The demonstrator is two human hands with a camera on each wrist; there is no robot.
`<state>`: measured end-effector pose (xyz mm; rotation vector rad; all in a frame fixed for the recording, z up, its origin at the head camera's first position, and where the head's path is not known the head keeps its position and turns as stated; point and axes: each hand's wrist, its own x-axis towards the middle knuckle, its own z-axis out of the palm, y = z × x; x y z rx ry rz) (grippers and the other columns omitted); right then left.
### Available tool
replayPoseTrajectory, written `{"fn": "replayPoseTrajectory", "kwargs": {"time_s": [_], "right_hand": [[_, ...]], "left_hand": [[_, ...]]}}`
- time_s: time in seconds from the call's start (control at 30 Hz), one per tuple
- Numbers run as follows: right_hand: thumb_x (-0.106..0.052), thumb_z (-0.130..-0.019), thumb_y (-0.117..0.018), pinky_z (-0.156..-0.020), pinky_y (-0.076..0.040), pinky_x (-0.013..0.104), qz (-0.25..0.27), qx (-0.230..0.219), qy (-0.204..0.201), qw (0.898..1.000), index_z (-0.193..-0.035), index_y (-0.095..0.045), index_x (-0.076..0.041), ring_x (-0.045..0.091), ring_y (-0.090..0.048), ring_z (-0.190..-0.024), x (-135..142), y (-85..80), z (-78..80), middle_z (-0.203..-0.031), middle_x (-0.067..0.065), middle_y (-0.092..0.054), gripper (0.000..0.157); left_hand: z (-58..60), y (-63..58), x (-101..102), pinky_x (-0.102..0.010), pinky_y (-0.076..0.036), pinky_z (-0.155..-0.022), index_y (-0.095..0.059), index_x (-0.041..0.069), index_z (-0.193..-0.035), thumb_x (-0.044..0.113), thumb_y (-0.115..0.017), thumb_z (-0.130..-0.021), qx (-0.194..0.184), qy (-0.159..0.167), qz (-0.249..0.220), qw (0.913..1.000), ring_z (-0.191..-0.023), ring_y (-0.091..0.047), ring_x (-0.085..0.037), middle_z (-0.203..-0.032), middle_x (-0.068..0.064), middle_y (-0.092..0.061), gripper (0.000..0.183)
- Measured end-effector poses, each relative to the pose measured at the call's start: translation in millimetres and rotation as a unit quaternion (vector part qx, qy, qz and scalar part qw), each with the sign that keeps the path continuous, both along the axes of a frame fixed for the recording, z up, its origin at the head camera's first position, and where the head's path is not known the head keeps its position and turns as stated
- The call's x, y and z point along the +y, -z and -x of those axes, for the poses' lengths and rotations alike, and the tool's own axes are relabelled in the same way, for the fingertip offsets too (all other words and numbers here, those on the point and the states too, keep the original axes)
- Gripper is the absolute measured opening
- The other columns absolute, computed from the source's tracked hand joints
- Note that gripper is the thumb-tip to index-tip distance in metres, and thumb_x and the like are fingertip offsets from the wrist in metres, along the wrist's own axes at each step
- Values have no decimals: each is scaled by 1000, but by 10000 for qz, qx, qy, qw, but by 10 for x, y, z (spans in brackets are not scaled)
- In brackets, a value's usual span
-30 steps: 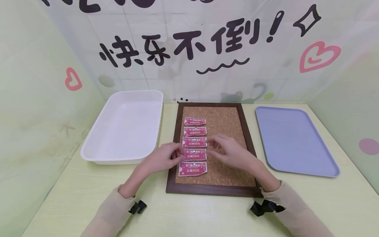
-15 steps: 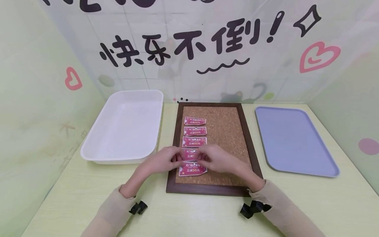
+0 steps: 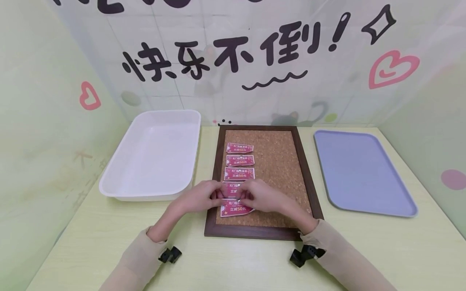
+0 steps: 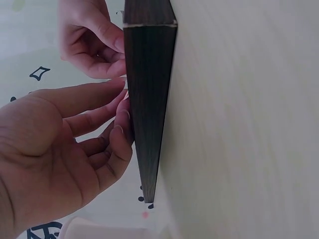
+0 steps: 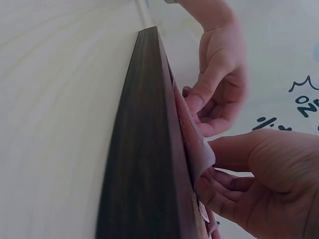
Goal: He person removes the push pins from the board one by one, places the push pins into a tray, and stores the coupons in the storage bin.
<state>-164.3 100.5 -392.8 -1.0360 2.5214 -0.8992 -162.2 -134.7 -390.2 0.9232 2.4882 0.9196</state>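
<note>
Several pink paper coupons (image 3: 239, 173) run in a column down the left of a framed cork board (image 3: 280, 161), each with a small pale pin. My right hand (image 3: 263, 196) pinches the pin of the lowest coupon (image 3: 234, 209) between thumb and forefinger, which mostly hide it. In the right wrist view, a coupon corner (image 5: 202, 154) bows up from the board beside the right thumb. My left hand (image 3: 202, 197) lies over the board's left side, its bent fingers and thumb apart, with the thumb tip at the lowest coupon's upper left corner.
To the left of the board stands a deep white tub (image 3: 153, 157). A flat lavender tray (image 3: 364, 173) lies to the right. All rest on a pale wooden table (image 3: 204, 262), with a printed backdrop (image 3: 233, 101) behind.
My right hand has come left from the bare cork to the lowest coupon's pin, and its thumb and forefinger have closed together there. The left hand has barely moved.
</note>
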Motion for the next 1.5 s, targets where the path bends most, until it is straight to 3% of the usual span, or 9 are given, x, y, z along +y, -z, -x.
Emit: {"fn": "replayPoseTrajectory", "kwargs": {"time_s": [0.53, 0.97, 1.5], "right_hand": [[-6, -91, -75, -57, -50, 21, -190, -321, 446, 9983, -92, -72, -5, 7, -55, -62, -102, 2, -4, -74, -5, -62, 3], [-4, -89, -77, -60, -53, 22, -111, -327, 887, 9955, -89, -73, -7, 9, -59, -66, -150, -16, -53, -75, -4, -64, 5], [0, -87, -75, -56, -51, 22, -20, -649, 801, 9947, -84, -68, -5, 10, -58, -63, -165, -27, -34, -73, -2, -63, 9]], "left_hand": [[-8, 3, 8, -23, -52, -67, -69, 2, -97, 2, -70, -93, -160, -92, -22, 9998, -72, -57, -7, -83, 3, -64, 4], [-20, -11, 13, -23, -52, -67, -68, 2, -97, 1, -68, -93, -186, -119, -30, 9998, -71, -56, -8, -82, 3, -64, 4], [-26, -14, 18, -24, -52, -68, -67, 2, -96, -2, -66, -93, -291, -157, -84, 9994, -73, -56, -9, -81, 2, -62, 6]]}}
